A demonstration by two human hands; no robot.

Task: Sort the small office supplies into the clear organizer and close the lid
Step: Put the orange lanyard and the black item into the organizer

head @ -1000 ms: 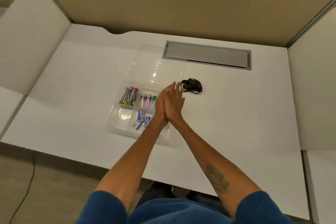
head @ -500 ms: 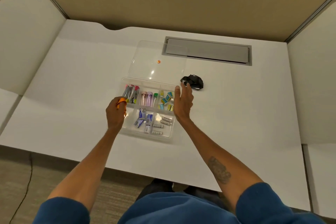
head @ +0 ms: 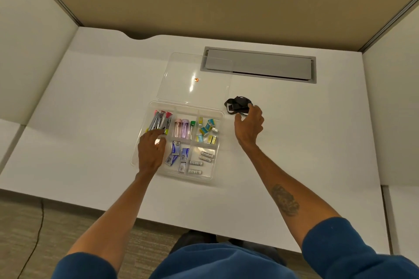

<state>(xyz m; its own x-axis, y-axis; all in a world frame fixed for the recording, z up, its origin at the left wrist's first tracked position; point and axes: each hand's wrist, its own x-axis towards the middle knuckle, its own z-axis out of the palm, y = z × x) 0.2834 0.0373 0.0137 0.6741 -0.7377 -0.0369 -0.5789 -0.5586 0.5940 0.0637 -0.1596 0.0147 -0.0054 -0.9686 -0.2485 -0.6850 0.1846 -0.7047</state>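
The clear organizer [head: 175, 166] sits on the white desk [head: 90, 102] with its lid [head: 195, 79] laid flat open behind it, one corner of the lid overlapping the grey cable hatch [head: 260, 64]. Its compartments hold coloured clips [head: 159, 121], small tubes [head: 182, 128], tiny boxes [head: 207, 130], blue packets [head: 176, 153] and batteries [head: 201, 162]. The left hand [head: 150, 152] rests low over the near-left compartment, fingers [head: 156, 135] curled by the clips; whether they grip anything I cannot tell. The right hand [head: 249, 125] is spread open, holding nothing, its fingertips just reaching a black strap [head: 237, 105] that lies on the desk just beside the organizer's far-right corner. The strap looks soft and floppy, so a pinch around its bunched middle should gather it best. The lid is probably thin, light and a bit slick; taking it by its far edge with both hands and folding it forward seems safest, since the loose pieces inside would scatter if the tray were jolted.
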